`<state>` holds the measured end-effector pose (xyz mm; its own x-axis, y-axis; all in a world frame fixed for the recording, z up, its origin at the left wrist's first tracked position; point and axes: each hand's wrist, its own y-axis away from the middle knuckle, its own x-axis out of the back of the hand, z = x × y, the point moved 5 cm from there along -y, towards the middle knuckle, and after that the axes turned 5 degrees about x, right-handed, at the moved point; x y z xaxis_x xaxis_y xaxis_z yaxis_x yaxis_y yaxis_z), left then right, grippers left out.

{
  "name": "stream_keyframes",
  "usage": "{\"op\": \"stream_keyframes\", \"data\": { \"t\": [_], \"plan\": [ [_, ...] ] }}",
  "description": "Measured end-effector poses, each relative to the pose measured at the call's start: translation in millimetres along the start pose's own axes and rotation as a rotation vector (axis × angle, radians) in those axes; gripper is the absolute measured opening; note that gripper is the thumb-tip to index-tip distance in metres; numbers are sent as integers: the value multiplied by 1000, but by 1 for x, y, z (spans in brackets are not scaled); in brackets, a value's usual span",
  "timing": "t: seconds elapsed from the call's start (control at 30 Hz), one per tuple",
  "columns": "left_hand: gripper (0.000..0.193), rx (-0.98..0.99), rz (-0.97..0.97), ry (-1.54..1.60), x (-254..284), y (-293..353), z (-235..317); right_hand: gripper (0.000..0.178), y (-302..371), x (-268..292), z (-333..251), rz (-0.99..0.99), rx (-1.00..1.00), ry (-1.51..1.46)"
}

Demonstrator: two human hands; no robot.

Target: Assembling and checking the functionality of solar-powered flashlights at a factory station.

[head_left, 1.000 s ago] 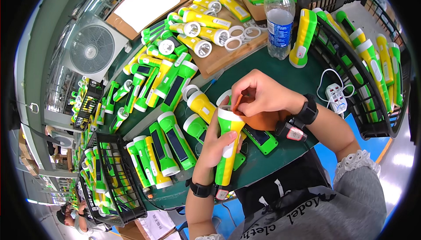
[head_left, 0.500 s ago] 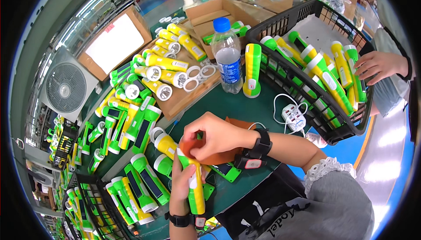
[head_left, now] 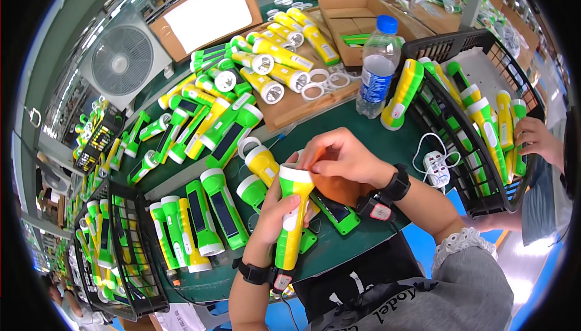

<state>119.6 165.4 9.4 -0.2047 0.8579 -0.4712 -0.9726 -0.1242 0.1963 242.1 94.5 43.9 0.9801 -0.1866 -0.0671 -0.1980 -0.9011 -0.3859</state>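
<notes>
My left hand point(head_left: 273, 221) is wrapped round a yellow and green flashlight point(head_left: 292, 234) with a white head rim, which stands tilted with its head up. Pinched in my right hand point(head_left: 348, 160) is an orange cloth point(head_left: 334, 188), pressed against the rim of the flashlight's head and hanging down beside it. Right behind the flashlight lie a yellow flashlight point(head_left: 261, 164) with a white ring at its head, and a green one point(head_left: 251, 192). A green piece with a dark solar panel point(head_left: 336, 213) rests on the table below the cloth.
Several flashlights point(head_left: 229, 210) lie to the left, near a black basket point(head_left: 140, 273). Further back are a cardboard sheet point(head_left: 279, 113) with flashlights and white rings, and a water bottle point(head_left: 376, 77). At right, another person's hand point(head_left: 538, 140) reaches into a black crate point(head_left: 484, 201) beside a white charger point(head_left: 437, 170).
The view has turned, so the scene sits further right. The flashlight's head now faces up more, and my right hand has shifted with the cloth to its rim.
</notes>
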Motion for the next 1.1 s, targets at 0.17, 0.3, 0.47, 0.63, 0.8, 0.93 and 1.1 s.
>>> {"op": "stream_keyframes", "data": {
  "t": [0.17, 0.3, 0.47, 0.63, 0.8, 0.93, 1.1],
  "plan": [
    [86, -19, -66, 60, -3, 0, 2, 15, 0, 4, -1, -59, 87, -173],
    [82, -22, -36, -29, -1, 3, 2, 14, -3, -5, -7, 47, 33, -14],
    [75, -29, 93, -182, -7, 3, -4, 21, 4, -4, 0, 198, -38, 269],
    [74, -12, 25, -75, -5, 4, 0, 20, -1, -7, 2, 85, -85, 5],
    [73, -23, 47, -87, -6, 4, 0, 16, 2, -11, 2, 179, -73, -5],
    [72, -40, 55, -24, -1, 3, 0, 17, 0, -10, 2, 199, -95, -33],
    [76, -29, 94, -97, 0, 0, 0, 15, 1, -10, 10, 232, -53, -52]
  ]
}}
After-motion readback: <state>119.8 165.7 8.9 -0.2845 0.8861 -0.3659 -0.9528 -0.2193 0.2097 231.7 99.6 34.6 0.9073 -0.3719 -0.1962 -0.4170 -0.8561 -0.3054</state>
